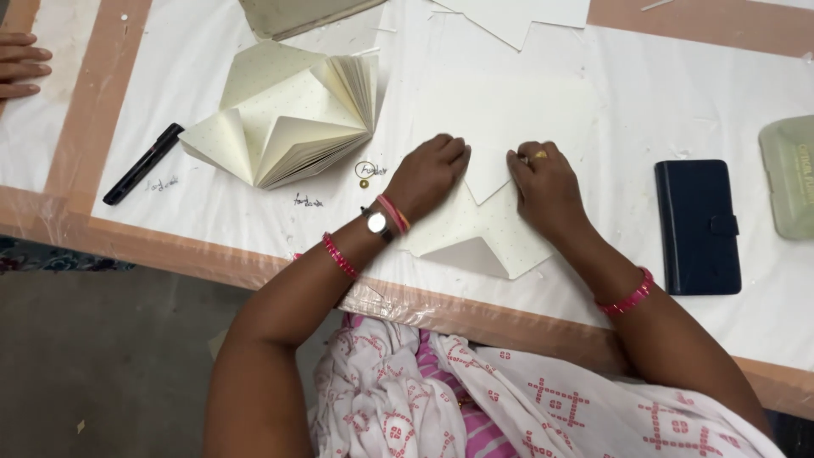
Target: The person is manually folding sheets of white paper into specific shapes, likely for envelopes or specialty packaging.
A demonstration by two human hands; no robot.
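The folded paper (475,233), cream with small dots, lies flat on the white table cover (644,110), near the front edge, between your two hands. Your left hand (428,174) presses down on its left part with the fingers bent; it grasps nothing. Your right hand (543,182) presses on the right part in the same way, also grasping nothing. A white sheet (500,114) lies just behind the hands. To the far left stands a book with folded pages (288,114), and a black pen (142,164) lies left of it. A dark blue wallet (697,225) lies to the right. Another person's hand (21,64) rests at the far left edge.
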